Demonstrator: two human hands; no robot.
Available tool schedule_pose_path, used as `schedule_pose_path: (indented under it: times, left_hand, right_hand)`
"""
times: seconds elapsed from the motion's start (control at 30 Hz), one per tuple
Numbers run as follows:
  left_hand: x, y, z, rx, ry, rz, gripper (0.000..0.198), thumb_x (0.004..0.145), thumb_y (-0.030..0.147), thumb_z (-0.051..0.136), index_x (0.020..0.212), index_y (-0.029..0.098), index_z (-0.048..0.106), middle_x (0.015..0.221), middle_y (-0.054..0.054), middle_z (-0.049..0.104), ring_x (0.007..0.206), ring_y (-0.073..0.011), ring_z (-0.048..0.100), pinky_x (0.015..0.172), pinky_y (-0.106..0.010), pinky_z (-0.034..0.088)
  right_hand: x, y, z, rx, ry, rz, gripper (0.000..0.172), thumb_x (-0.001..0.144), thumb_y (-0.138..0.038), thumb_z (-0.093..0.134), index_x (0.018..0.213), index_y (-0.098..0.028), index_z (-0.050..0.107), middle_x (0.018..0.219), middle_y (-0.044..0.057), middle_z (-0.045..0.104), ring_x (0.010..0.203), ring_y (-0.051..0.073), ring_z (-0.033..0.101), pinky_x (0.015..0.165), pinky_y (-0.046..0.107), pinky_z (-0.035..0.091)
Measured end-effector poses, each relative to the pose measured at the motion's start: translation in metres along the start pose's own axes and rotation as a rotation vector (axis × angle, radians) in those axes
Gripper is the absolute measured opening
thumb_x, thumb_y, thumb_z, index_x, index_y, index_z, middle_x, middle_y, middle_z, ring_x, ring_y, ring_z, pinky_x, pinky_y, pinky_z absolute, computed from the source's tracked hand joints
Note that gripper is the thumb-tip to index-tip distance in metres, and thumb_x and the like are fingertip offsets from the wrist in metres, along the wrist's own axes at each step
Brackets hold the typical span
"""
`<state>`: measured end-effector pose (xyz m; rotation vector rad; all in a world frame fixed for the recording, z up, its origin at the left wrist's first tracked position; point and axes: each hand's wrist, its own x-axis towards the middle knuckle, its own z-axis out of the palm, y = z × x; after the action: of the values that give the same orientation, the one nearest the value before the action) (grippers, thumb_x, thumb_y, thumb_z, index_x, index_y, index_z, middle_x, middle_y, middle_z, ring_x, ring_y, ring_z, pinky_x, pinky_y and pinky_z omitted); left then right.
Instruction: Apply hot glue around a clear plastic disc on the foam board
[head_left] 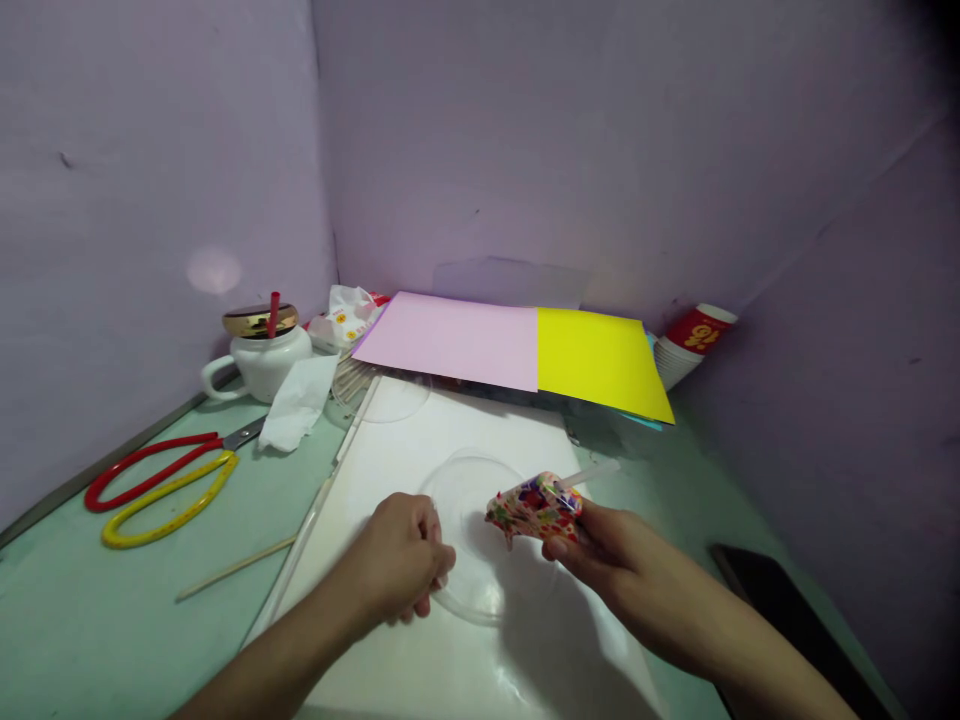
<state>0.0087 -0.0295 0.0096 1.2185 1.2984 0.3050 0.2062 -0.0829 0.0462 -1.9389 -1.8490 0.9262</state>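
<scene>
L hand (405, 562) comes in low from the near-left w/ forearm angled up toward the clear plastic lid (480, 540), knuckles up, fingers curled shut pinching the lid's left rim against the white board (420, 450) on the bench (112, 620). R hand (600, 535) reaches in from the near-right, wrist roughly level, its grip clamped on a crumpled floral paper (534, 506) held just over the lid's right edge (a thin white stick (592, 472) pokes out behind it). Scissors (161, 482) lie well left of the lid.
</scene>
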Motion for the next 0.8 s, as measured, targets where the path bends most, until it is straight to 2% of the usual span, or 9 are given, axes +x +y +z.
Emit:
schedule_pose_path:
  times: [0.33,0.5,0.8]
  left_hand:
    - [-0.0019,0.0053,-0.001,0.01,-0.036,-0.035,0.022,0.064,0.004,0.048,0.052,0.019,0.037,0.03,0.01,0.044,0.023,-0.0057,0.033,0.025,-0.015,0.021]
    - [-0.0032,0.0061,-0.0011,0.015,-0.041,-0.032,0.023,0.066,0.004,0.048,0.053,0.019,0.037,0.029,0.01,0.043,0.023,-0.0054,0.032,0.025,-0.015,0.021]
    - [-0.0011,0.0056,-0.0007,0.023,-0.032,-0.039,0.023,0.065,0.004,0.048,0.052,0.02,0.036,0.029,0.01,0.042,0.023,-0.006,0.033,0.026,-0.016,0.02]
  right_hand:
    - [-0.001,-0.0032,-0.0005,-0.083,-0.023,0.025,0.021,0.085,-0.035,0.044,0.085,-0.022,0.06,0.076,0.004,0.065,0.067,0.019,0.056,0.052,0.026,0.036]
    - [-0.0026,-0.0043,-0.0018,-0.081,-0.018,0.012,0.019,0.085,-0.032,0.044,0.078,-0.022,0.058,0.072,0.003,0.062,0.066,0.018,0.054,0.058,0.027,0.039]
    - [0.0004,-0.0055,-0.002,-0.106,-0.02,0.02,0.017,0.085,-0.032,0.044,0.082,-0.023,0.058,0.073,0.002,0.063,0.066,0.018,0.054,0.058,0.029,0.038]
